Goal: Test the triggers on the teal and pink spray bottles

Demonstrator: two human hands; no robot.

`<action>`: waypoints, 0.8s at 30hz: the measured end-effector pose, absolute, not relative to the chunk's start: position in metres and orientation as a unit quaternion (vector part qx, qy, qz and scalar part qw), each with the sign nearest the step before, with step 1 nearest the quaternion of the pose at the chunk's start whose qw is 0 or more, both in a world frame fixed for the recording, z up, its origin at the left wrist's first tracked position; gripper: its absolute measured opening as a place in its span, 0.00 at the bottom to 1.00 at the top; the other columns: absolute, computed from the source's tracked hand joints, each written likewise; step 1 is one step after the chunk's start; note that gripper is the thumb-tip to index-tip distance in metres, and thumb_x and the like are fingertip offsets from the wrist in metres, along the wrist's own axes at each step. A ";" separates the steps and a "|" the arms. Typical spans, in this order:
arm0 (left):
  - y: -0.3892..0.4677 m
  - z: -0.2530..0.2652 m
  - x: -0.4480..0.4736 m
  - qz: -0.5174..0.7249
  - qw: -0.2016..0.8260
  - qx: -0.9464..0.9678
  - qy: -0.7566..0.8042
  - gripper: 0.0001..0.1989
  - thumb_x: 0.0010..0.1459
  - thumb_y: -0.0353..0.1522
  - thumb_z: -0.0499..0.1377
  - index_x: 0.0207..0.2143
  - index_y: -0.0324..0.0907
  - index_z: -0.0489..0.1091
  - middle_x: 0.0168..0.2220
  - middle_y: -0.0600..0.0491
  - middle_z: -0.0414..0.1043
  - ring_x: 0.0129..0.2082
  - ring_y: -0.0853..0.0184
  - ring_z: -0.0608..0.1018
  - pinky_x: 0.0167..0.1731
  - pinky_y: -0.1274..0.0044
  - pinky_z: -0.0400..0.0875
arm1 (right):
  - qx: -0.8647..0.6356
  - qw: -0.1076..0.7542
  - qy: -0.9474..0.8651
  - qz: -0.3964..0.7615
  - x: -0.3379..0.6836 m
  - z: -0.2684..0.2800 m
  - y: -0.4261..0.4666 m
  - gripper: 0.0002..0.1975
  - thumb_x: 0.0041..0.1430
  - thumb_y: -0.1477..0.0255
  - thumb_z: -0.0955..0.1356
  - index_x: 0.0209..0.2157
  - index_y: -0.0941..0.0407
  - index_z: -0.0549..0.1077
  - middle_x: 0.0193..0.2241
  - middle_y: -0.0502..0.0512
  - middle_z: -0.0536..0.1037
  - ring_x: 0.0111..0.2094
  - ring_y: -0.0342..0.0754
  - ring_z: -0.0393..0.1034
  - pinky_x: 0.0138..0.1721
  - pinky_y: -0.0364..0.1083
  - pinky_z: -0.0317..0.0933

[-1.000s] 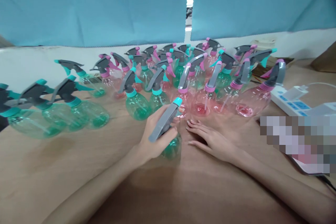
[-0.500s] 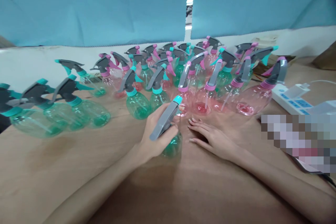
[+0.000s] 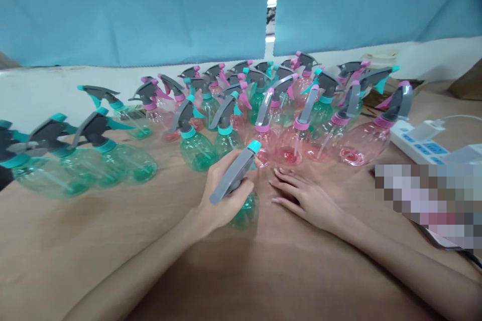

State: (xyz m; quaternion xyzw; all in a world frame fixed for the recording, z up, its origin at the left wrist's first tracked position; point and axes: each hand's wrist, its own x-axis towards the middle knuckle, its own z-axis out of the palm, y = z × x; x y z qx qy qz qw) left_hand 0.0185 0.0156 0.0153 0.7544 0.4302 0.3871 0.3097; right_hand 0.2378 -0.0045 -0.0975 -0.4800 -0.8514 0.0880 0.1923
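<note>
A green spray bottle (image 3: 245,213) with a grey trigger head and turquoise nozzle is in the grip of my left hand (image 3: 222,195), whose fingers wrap round its neck. The bottle's trigger and collar are hidden by the fingers. My right hand (image 3: 305,195) lies on the table just to the right, fingers stretched out, holding nothing. Right behind the hands stand two green spray bottles (image 3: 198,151) and a row of pink spray bottles (image 3: 292,150).
More green spray bottles (image 3: 139,165) stand at the left. Several pink and green ones crowd the back near the blue curtain (image 3: 131,10). On the right lie a white power strip (image 3: 417,143) with plugs and a blurred-out flat object (image 3: 433,205). The table (image 3: 259,276) is wooden.
My left hand and the spray bottle in it have shifted very slightly left and down. My right hand has hardly moved.
</note>
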 end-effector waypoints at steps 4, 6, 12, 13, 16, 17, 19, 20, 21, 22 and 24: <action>0.018 0.012 0.017 0.394 0.316 0.751 0.424 0.05 0.47 0.26 0.52 0.27 0.45 0.62 0.24 0.58 0.63 0.22 0.68 0.64 0.25 0.74 0.61 | -0.482 0.194 -0.850 0.088 0.238 -0.099 -0.005 0.22 0.66 0.59 0.60 0.56 0.54 0.68 0.60 0.58 0.66 0.61 0.57 0.57 0.59 0.60 0.57; 0.018 0.011 0.017 0.395 0.325 0.743 0.433 0.05 0.47 0.26 0.52 0.25 0.45 0.58 0.23 0.58 0.61 0.22 0.68 0.64 0.25 0.74 0.60 | -0.479 0.205 -0.848 0.097 0.239 -0.099 -0.005 0.22 0.65 0.59 0.61 0.56 0.52 0.68 0.60 0.56 0.66 0.61 0.57 0.57 0.58 0.61 0.58; 0.019 0.009 0.013 0.394 0.346 0.751 0.402 0.05 0.49 0.26 0.52 0.27 0.45 0.62 0.25 0.56 0.61 0.26 0.66 0.69 0.26 0.74 0.62 | -0.472 0.210 -0.850 0.100 0.239 -0.100 -0.004 0.22 0.65 0.59 0.61 0.56 0.53 0.69 0.61 0.57 0.64 0.61 0.58 0.57 0.59 0.61 0.57; 0.020 0.009 0.013 0.392 0.346 0.751 0.403 0.05 0.49 0.26 0.52 0.27 0.45 0.63 0.24 0.56 0.61 0.25 0.66 0.69 0.26 0.74 0.62 | -0.471 0.211 -0.850 0.103 0.239 -0.100 -0.004 0.22 0.65 0.59 0.61 0.56 0.52 0.68 0.61 0.56 0.64 0.61 0.58 0.57 0.59 0.61 0.57; 0.021 0.009 0.013 0.390 0.345 0.753 0.402 0.05 0.47 0.27 0.52 0.26 0.45 0.63 0.23 0.57 0.60 0.23 0.67 0.67 0.24 0.74 0.61 | -0.469 0.215 -0.849 0.114 0.240 -0.100 -0.003 0.22 0.65 0.60 0.61 0.57 0.50 0.67 0.61 0.55 0.63 0.61 0.58 0.57 0.59 0.62 0.56; 0.021 0.009 0.013 0.392 0.343 0.754 0.400 0.05 0.47 0.27 0.52 0.26 0.46 0.63 0.23 0.57 0.60 0.22 0.67 0.66 0.23 0.74 0.60 | -0.470 0.215 -0.848 0.115 0.240 -0.100 -0.003 0.22 0.65 0.60 0.61 0.57 0.50 0.67 0.61 0.55 0.63 0.61 0.58 0.57 0.59 0.62 0.56; 0.022 0.009 0.014 0.401 0.344 0.750 0.398 0.05 0.47 0.27 0.53 0.26 0.46 0.62 0.23 0.58 0.60 0.22 0.68 0.64 0.23 0.75 0.59 | -0.472 0.214 -0.848 0.116 0.240 -0.100 -0.003 0.22 0.65 0.60 0.61 0.57 0.50 0.67 0.61 0.55 0.64 0.61 0.57 0.57 0.59 0.62 0.56; 0.023 0.009 0.014 0.404 0.351 0.745 0.399 0.05 0.47 0.27 0.53 0.26 0.46 0.62 0.23 0.58 0.60 0.21 0.68 0.64 0.22 0.75 0.59 | -0.473 0.212 -0.848 0.116 0.240 -0.099 -0.003 0.22 0.65 0.59 0.61 0.57 0.51 0.67 0.61 0.56 0.64 0.62 0.57 0.57 0.59 0.61 0.56; 0.024 0.008 0.014 0.407 0.359 0.738 0.400 0.05 0.47 0.27 0.54 0.26 0.46 0.62 0.23 0.58 0.60 0.22 0.68 0.65 0.22 0.75 0.59 | -0.474 0.209 -0.848 0.115 0.240 -0.099 -0.003 0.22 0.65 0.59 0.61 0.57 0.51 0.68 0.61 0.56 0.64 0.62 0.57 0.56 0.59 0.61 0.56; 0.024 0.008 0.015 0.409 0.369 0.733 0.400 0.05 0.48 0.27 0.54 0.27 0.46 0.62 0.23 0.58 0.61 0.22 0.68 0.65 0.22 0.75 0.60 | -0.474 0.207 -0.848 0.115 0.240 -0.099 -0.003 0.22 0.65 0.59 0.61 0.57 0.52 0.68 0.61 0.56 0.64 0.62 0.57 0.56 0.59 0.61 0.56; 0.024 0.008 0.016 0.409 0.380 0.730 0.396 0.05 0.48 0.27 0.55 0.29 0.46 0.62 0.25 0.58 0.62 0.23 0.68 0.67 0.23 0.75 0.61 | -0.475 0.207 -0.847 0.119 0.239 -0.098 -0.003 0.22 0.65 0.59 0.61 0.57 0.52 0.68 0.60 0.56 0.65 0.62 0.56 0.56 0.59 0.61 0.56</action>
